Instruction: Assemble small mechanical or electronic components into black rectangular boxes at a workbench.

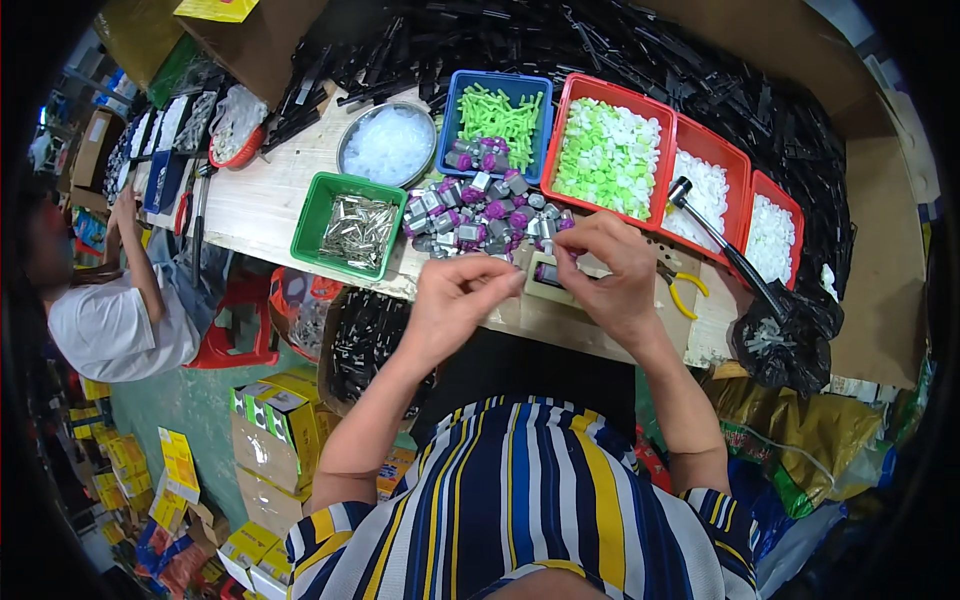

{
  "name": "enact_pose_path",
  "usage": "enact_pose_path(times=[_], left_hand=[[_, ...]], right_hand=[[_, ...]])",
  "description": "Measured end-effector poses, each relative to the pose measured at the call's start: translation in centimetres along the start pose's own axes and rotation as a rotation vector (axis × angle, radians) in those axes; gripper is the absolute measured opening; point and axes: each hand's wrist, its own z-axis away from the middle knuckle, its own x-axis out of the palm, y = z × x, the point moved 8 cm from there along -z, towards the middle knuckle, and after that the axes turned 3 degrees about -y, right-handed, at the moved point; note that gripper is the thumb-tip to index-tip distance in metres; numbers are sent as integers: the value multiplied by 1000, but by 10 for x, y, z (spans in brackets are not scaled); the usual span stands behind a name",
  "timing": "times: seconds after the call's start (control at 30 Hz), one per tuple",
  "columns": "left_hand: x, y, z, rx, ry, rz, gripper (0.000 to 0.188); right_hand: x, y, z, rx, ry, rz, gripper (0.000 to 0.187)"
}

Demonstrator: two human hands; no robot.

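My left hand [458,303] is raised over the table's near edge, thumb and fingertips pinched together; whatever they hold is too small to make out. My right hand [617,285] is closed in a pinch at a small cream block [548,293] with a grey and purple part [545,273] sitting in it. Its fingers hide what is between them. Beyond both hands lies a heap of small grey and purple plastic parts [470,212]. A green bin [307,222] of thin metal pins stands left of the heap.
Behind the heap stand a metal bowl [432,150], a blue bin [548,82] of green strips and red bins [668,110] of green and white pieces. A hammer [722,240] leans across them; yellow-handled pliers [690,285] lie nearby. Another person [125,320] works at left.
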Motion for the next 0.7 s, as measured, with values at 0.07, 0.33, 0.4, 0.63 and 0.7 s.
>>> enact_pose_path(times=[0.07,0.33,0.4,0.63,0.7], left_hand=[[14,-8,-2,-28,-38,88,13],[31,-5,-5,38,-81,113,17],[32,-6,-6,33,-80,114,17],[37,-8,-7,1,-96,163,16],[38,-9,-6,0,-91,177,16]], right_hand=[[0,-5,3,-21,6,49,17],[-6,-1,17,1,50,134,18],[-8,-5,16,-22,53,151,19],[-8,-8,22,-55,71,198,20],[-10,-19,25,-152,123,305,21]])
